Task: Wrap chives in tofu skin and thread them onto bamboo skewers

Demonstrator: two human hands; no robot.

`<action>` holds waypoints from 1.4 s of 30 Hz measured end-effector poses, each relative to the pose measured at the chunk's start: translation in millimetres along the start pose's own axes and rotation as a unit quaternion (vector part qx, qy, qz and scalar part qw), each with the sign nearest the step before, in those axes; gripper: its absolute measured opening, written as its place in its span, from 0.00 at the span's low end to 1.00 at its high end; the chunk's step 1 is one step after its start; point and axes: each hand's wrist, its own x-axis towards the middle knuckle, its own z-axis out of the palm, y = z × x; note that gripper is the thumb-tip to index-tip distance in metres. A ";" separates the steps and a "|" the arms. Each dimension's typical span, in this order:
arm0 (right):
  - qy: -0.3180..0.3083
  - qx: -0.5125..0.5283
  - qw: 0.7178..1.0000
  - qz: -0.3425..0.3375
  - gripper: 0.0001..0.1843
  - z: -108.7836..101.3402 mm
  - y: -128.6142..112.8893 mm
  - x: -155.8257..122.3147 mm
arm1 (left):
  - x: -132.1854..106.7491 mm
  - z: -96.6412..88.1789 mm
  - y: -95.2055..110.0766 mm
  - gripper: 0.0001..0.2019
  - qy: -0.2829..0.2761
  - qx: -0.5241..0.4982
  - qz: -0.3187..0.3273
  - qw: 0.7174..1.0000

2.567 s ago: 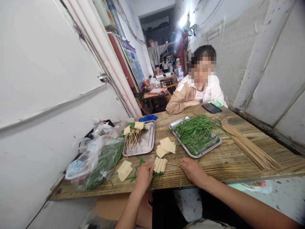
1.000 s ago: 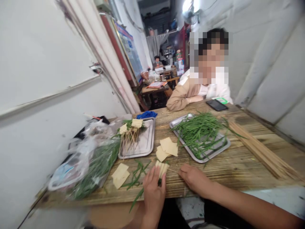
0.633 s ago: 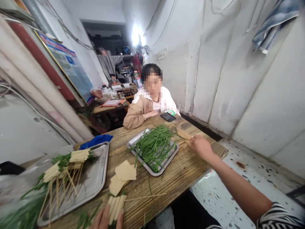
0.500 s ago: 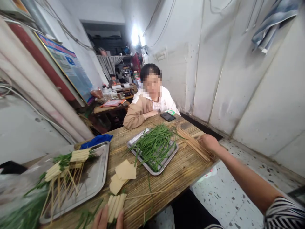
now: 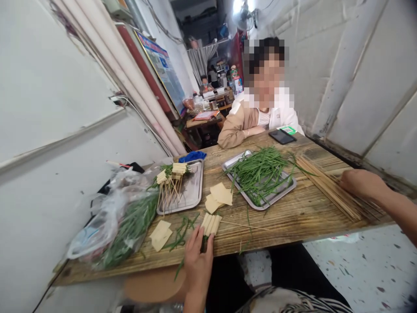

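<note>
Filled skewers (image 5: 178, 168) look done, sheets (image 5: 222, 194) lie flat; the left hand (image 5: 198, 259) holds speared rolls (image 5: 211, 224), the right hand (image 5: 363, 184) curls over sticks (image 5: 328, 189), grip unclear.

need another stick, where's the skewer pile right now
In the head view, the skewer pile lies on the right of the table, just right of the greens tray, with the right hand at its right edge.

The wooden counter (image 5: 293, 221) carries a plastic bag (image 5: 109, 232) at its left end, a blue cloth (image 5: 193, 157) and a black phone (image 5: 282, 136) by the far edge, two trays between, thin sticks (image 5: 329, 189) toward the right end, pale sheets (image 5: 161, 234) and skewered rolls (image 5: 211, 224) toward the near edge.
</note>
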 end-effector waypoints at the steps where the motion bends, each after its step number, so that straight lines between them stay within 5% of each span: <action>1: -0.018 -0.007 1.000 -0.008 0.15 -0.8 2.6 -0.9 | -0.3 0.4 0.1 0.17 0.001 -0.002 0.011 1.000; 4: -0.054 -0.015 0.998 -0.006 0.13 -9.4 2.8 -9.1 | -1.0 1.1 0.8 0.16 0.006 0.005 0.039 0.999; 8: 0.089 0.069 0.994 0.007 0.11 -24.1 -29.8 -41.8 | -1.6 0.9 3.2 0.17 0.023 0.019 0.048 0.998; 11: 0.172 0.173 0.957 -0.156 0.15 -24.0 -77.1 -88.9 | -2.1 0.5 3.6 0.16 0.024 0.009 0.057 0.998; 15: 0.051 0.266 0.866 -0.421 0.22 -5.7 -136.6 -158.9 | -1.9 -0.1 1.9 0.15 0.005 0.010 0.036 0.999; 18: -0.046 0.225 0.841 -0.490 0.25 6.2 -159.4 -188.7 | -1.7 -0.3 1.2 0.15 -0.003 0.009 0.027 1.000; 26: -0.071 0.142 0.815 -0.557 0.28 -1.0 -171.0 -183.2 | -5.8 6.1 0.9 0.15 0.013 -0.016 -0.005 1.000; 42: -0.060 0.129 0.805 -0.576 0.29 -1.8 -180.1 -178.8 | -5.6 7.0 0.8 0.14 0.024 -0.020 -0.014 0.999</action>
